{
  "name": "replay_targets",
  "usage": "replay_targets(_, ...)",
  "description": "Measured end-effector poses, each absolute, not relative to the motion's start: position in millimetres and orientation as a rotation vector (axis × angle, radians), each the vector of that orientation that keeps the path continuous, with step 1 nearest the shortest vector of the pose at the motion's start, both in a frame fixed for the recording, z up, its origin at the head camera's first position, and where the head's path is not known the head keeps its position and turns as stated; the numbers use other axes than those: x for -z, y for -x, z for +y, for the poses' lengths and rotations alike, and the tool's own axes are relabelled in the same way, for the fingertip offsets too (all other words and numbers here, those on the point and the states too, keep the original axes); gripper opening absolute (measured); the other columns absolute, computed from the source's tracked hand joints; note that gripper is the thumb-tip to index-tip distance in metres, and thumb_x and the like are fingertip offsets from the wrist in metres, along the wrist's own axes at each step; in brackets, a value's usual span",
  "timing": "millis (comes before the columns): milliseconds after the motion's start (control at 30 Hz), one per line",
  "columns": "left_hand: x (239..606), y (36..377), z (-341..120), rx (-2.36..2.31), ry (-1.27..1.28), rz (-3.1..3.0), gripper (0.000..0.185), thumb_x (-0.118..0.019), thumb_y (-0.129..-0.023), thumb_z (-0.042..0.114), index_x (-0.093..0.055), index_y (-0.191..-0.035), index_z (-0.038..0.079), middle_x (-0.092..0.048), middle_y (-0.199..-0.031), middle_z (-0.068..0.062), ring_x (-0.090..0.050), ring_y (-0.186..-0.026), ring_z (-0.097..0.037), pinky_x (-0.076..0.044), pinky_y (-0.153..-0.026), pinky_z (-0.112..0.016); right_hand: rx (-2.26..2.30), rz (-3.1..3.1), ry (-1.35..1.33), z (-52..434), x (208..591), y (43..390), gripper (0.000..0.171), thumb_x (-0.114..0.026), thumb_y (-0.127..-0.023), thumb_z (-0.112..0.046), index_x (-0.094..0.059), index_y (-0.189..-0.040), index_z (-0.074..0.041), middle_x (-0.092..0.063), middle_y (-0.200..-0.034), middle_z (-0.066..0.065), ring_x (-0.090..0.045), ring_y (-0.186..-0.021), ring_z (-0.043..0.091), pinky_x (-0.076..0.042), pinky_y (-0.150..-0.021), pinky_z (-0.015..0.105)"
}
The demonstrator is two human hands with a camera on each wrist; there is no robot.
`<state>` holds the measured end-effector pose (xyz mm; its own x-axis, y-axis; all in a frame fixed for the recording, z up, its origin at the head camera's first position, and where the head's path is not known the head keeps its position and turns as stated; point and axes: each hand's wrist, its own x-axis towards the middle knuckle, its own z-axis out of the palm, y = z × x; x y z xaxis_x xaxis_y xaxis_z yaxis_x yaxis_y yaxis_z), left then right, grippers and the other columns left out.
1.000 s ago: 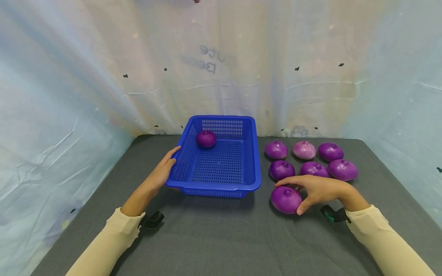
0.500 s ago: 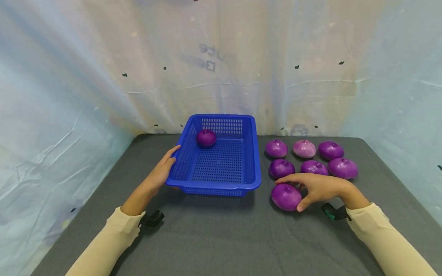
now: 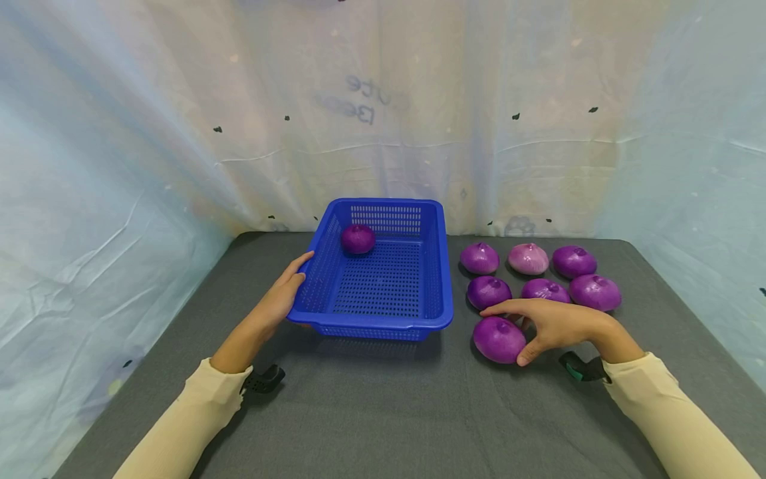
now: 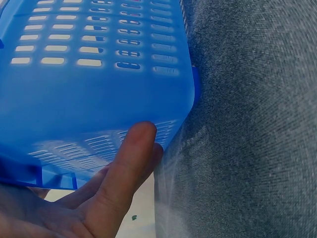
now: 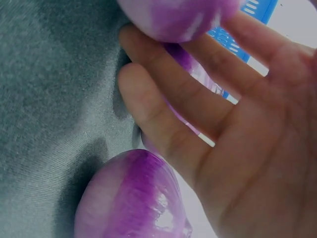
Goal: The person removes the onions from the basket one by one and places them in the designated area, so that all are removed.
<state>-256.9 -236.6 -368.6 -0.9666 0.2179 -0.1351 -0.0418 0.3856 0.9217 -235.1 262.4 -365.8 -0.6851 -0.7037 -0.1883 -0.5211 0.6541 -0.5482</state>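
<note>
A blue slotted basket (image 3: 371, 324) sits on the grey table with one purple onion (image 3: 358, 239) in its far left corner. My left hand (image 3: 287, 293) holds the basket's left rim, thumb on top. Its fingers (image 4: 131, 158) lie against the outer wall (image 4: 89, 79). To the right, my right hand (image 3: 538, 329) grips the nearest purple onion (image 3: 499, 339) between index finger and thumb. In the right wrist view its fingers (image 5: 168, 129) reach that onion (image 5: 178, 15), and another onion (image 5: 133, 198) lies by the palm.
Several more purple onions (image 3: 528, 259) lie in two rows behind my right hand. The grey cloth table (image 3: 371, 412) is walled by draped translucent sheeting (image 3: 120, 166) on three sides. Black clips sit at both wrists (image 3: 263, 380).
My right hand has drawn a little closer round the near onion, which has barely shifted. The left hand and the basket have stayed put.
</note>
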Motion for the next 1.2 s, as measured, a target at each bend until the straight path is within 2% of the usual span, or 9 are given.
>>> replay_targets(200, 371.4, 259.3, -238.8, -1.613, -0.143, 2.421, 0.052, -0.019, -0.108, 0.031, -0.01, -0.158, 0.044, -0.006, -0.165, -0.019, -0.042, -0.128, -0.055, -0.059, -0.067, -0.048, 0.642, 2.493, 0.978, 260.8, 366.2, 236.4, 0.084, -0.083, -0.075, -0.045, -0.048, -0.147, -0.02, -0.051, -0.149, 0.005, -0.054, -0.123, 0.022, -0.051, -0.097, 0.046)
replay_targets(433, 371.7, 260.5, -239.3, -1.591, -0.125, 2.444, 0.052, -0.02, -0.108, 0.031, -0.01, -0.158, 0.043, -0.005, -0.165, -0.018, -0.036, -0.133, -0.056, -0.059, -0.069, -0.045, 0.657, 2.471, 0.996, 261.2, 360.4, 235.5, 0.084, -0.082, -0.076, -0.046, -0.047, -0.147, -0.018, -0.052, -0.146, 0.007, -0.056, -0.124, 0.025, -0.051, -0.098, 0.045)
replay_targets(600, 368.9, 259.9, -236.7, -1.581, -0.12, 2.441, 0.052, -0.02, -0.108, 0.032, -0.009, -0.158, 0.044, -0.006, -0.165, -0.02, -0.04, -0.13, -0.055, -0.059, -0.069, -0.051, 0.659, 2.502, 0.98, 265.8, 348.7, 231.9, 0.084, -0.081, -0.077, -0.046, -0.044, -0.149, -0.021, -0.055, -0.141, 0.006, -0.059, -0.119, 0.025, -0.051, -0.095, 0.04)
replay_targets(733, 367.6, 259.5, -235.4, -1.589, -0.118, 2.433, 0.052, -0.02, -0.108, 0.032, -0.009, -0.158, 0.044, -0.008, -0.164, -0.021, -0.044, -0.126, -0.055, -0.058, -0.07, -0.057, 0.642, 2.583, 1.019, 264.1, 336.0, 233.9, 0.085, -0.082, -0.076, -0.046, -0.045, -0.149, -0.024, -0.058, -0.136, 0.002, -0.06, -0.113, 0.02, -0.052, -0.092, 0.038)
replay_targets(800, 368.0, 259.4, -235.5, -1.58, -0.121, 2.446, 0.052, -0.02, -0.108, 0.032, -0.009, -0.158, 0.044, -0.008, -0.164, -0.02, -0.042, -0.129, -0.055, -0.057, -0.074, -0.058, 0.627, 2.611, 1.03, 258.0, 327.9, 237.5, 0.085, -0.082, -0.076, -0.046, -0.045, -0.149, -0.027, -0.056, -0.141, -0.002, -0.059, -0.117, 0.019, -0.052, -0.094, 0.039)
replay_targets(933, 370.5, 258.1, -236.6, -1.546, -0.119, 2.474, 0.053, -0.019, -0.108, 0.031, -0.008, -0.158, 0.042, -0.005, -0.166, -0.017, -0.033, -0.138, -0.053, -0.049, -0.093, -0.063, 0.626, 2.6, 1.059, 234.1, 308.6, 252.8, 0.081, -0.082, -0.077, -0.046, -0.046, -0.147, -0.029, -0.051, -0.148, -0.004, -0.054, -0.129, 0.022, -0.049, -0.101, 0.042)
replay_targets(1033, 372.4, 257.6, -236.9, -1.542, -0.108, 2.482, 0.053, -0.019, -0.108, 0.031, -0.009, -0.159, 0.042, -0.004, -0.167, -0.015, -0.029, -0.141, -0.053, -0.041, -0.102, -0.068, 0.69, 2.568, 1.107, 211.4, 293.0, 269.4, 0.076, -0.081, -0.079, -0.044, -0.048, -0.146, -0.027, -0.058, -0.14, 0.0, -0.056, -0.128, 0.023, -0.048, -0.101, 0.047)
replay_targets(1100, 373.0, 258.2, -236.4, -1.554, -0.112, 2.482, 0.052, -0.02, -0.108, 0.031, -0.01, -0.158, 0.042, -0.004, -0.167, -0.014, -0.028, -0.142, -0.052, -0.037, -0.105, -0.069, 0.762, 2.526, 1.124, 195.9, 283.0, 281.0, 0.073, -0.08, -0.082, -0.04, -0.048, -0.146, -0.026, -0.06, -0.137, 0.001, -0.059, -0.124, 0.023, -0.048, -0.1, 0.048)
replay_targets(1200, 372.8, 259.7, -235.2, -1.569, -0.132, 2.481, 0.052, -0.021, -0.108, 0.032, -0.011, -0.158, 0.042, -0.005, -0.167, -0.013, -0.029, -0.142, -0.05, -0.034, -0.108, -0.068, 0.857, 2.458, 1.163, 170.9, 271.6, 301.8, 0.073, -0.081, -0.083, -0.033, -0.047, -0.147, -0.023, -0.055, -0.144, 0.002, -0.056, -0.129, 0.025, -0.048, -0.103, 0.049)
